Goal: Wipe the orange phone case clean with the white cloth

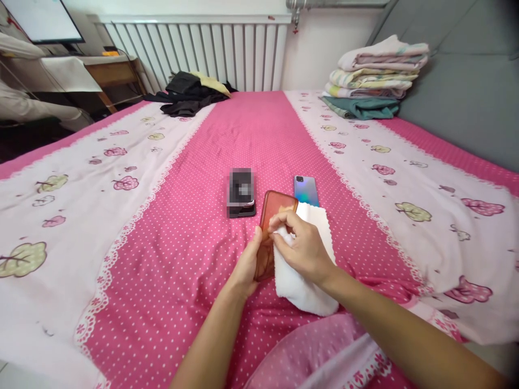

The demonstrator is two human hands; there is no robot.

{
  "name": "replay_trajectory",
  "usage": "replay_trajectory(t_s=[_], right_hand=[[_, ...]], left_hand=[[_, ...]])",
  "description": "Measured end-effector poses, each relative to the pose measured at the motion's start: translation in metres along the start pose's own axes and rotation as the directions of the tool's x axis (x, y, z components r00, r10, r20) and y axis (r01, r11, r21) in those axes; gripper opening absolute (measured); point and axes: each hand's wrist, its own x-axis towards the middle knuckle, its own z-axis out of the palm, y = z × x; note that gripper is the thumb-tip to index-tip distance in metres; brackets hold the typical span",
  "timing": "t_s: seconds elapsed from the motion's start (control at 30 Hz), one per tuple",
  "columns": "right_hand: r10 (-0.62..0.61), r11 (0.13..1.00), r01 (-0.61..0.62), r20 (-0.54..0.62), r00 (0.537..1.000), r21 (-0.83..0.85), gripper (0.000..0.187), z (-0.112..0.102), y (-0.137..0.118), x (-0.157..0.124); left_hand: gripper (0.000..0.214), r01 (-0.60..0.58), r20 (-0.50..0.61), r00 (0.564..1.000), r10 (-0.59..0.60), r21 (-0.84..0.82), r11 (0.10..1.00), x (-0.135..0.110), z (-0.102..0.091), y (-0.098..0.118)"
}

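Observation:
My left hand (246, 265) is closed around the lower edge of a translucent red phone case (274, 212), held tilted above the pink dotted bedspread (194, 227). My right hand (302, 246) pinches a white cloth (302, 283) and presses it against the case's right side. Just beyond the case lie a phone with an iridescent blue back (306, 189) and a black phone (241, 193), both flat on the bed.
A stack of folded blankets (375, 75) rests at the far right against a grey headboard (458, 92). Dark clothes (188, 93) lie at the far end before a white radiator (211, 48). A wooden desk (111, 73) stands at the far left.

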Motion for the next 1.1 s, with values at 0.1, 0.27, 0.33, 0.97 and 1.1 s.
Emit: replay_trajectory(t_s=[0.1,0.27,0.33,0.97,1.1], right_hand=[[-0.018,0.998,0.019,0.022,1.000,-0.060,0.023,-0.001,0.002,0.001],[-0.093,0.972,0.109,0.086,0.992,-0.209,0.043,0.000,0.006,-0.002],[-0.113,0.950,0.141,0.114,0.987,-0.277,0.056,0.001,0.007,-0.005],[-0.111,0.916,0.123,0.052,0.992,-0.381,0.050,-0.002,0.006,-0.004],[0.057,0.963,-0.093,-0.146,0.988,-0.252,0.047,-0.027,0.015,0.010]], left_hand=[[0.050,-0.011,0.030,0.999,0.012,-0.034,0.999,0.001,-0.003,0.000],[0.051,-0.019,0.027,0.999,0.022,-0.109,0.994,-0.001,-0.001,0.006],[0.053,-0.014,0.030,0.999,0.019,-0.140,0.990,-0.002,-0.001,0.009],[0.051,0.027,0.031,0.999,-0.020,-0.227,0.974,-0.006,-0.005,0.020],[0.066,0.223,0.110,0.971,-0.210,-0.119,0.968,-0.016,-0.014,0.032]])
